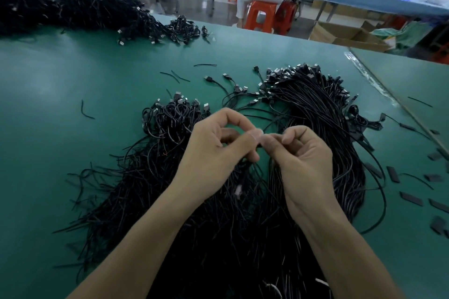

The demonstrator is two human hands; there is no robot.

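Cable, thin and black, hangs down from the spot where both hands meet above the green table, and its lower length trails toward the person into the loose heap of cables beneath. The left hand and right hand face each other with fingers curled. Their fingertips press together in a pinch on the cable's upper end, though motion blur hides exactly what sits between the tips. Its long axis runs roughly from the pinch straight back toward the body, so both hands are equally near the held end and the free length lies below and behind the grip. A bundle of coiled cables sits just left of the hands, probably the finished side. Any winding or pulling would likely draw the free length up out of the heap.
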